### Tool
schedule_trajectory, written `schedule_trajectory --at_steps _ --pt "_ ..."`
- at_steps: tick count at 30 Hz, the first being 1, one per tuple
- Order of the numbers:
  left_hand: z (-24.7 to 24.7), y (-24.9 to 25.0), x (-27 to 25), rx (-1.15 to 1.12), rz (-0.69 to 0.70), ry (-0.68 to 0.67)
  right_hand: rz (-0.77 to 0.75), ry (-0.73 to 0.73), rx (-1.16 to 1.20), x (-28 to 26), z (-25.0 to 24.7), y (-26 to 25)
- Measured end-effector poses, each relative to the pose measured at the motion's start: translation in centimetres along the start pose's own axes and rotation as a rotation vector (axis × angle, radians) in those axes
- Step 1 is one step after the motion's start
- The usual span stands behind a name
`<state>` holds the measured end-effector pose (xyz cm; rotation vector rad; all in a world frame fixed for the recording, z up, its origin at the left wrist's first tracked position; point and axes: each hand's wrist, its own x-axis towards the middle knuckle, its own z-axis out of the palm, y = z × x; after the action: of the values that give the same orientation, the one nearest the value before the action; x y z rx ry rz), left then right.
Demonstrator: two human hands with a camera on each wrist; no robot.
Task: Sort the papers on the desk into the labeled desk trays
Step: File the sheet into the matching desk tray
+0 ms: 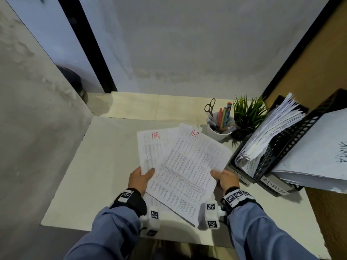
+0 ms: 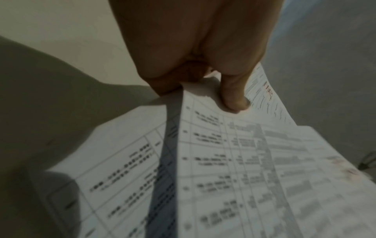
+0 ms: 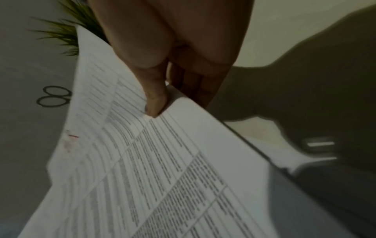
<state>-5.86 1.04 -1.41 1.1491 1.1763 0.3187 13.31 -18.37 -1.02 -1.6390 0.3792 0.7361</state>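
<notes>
Pale and matte, the surface (image 1: pixel 105 177) sits in a corner nook with grey walls to the left and straight ahead, a dark vertical post at 11 o'clock and a tan panel on the right. Nearest, two blue sleeves lead to two hands. The left hand (image 1: pixel 139 180) at 7 o'clock pinches the lower corner of one printed sheet (image 1: pixel 150 147), thumb on top and fingers beneath, as the left wrist view confirms; red "HR" is written at its head. The right hand (image 1: pixel 226 180) at 5 o'clock pinches the edge of a second printed sheet (image 1: pixel 189 171) in the same manner, thumb pressed on the print; it also bears red "H.R" and overlaps the first sheet, both lifted above the surface at its centre. The left wrist view shows more printed paper lying under the held sheet; how many sheets I cannot tell. At 3 o'clock stand two black mesh trays: the HR tray (image 1: pixel 242 162), crammed with curled papers, and beside it the ADMIN tray (image 1: pixel 287 147), with a thick white stack overhanging its front. Further back at 1 o'clock are one white cup (image 1: pixel 216 133) holding scissors (image 1: pixel 210 107) and several pens, and just right of it one small green plant (image 1: pixel 247 115), close against the HR tray.
</notes>
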Motion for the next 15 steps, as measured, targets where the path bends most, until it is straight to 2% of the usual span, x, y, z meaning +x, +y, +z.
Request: schedule_trajectory --at_steps 3,8,13,15 --pt "-1.1 -0.8 1.1 -0.073 -0.013 0.07 -0.059 0.079 0.023 0.0 -1.6 0.4" --pt "-1.8 -1.2 2.0 -0.068 -0.028 0.047 0.005 0.036 0.178 0.0 -3.1 0.8" --pt "-0.7 0.8 -0.1 -0.012 -0.041 -0.048 0.105 -0.055 0.191 -0.1 -2.0 0.6" --pt "0.1 1.7 -1.3 0.046 -0.015 -0.134 0.136 -0.171 0.178 -0.4 -1.5 0.2"
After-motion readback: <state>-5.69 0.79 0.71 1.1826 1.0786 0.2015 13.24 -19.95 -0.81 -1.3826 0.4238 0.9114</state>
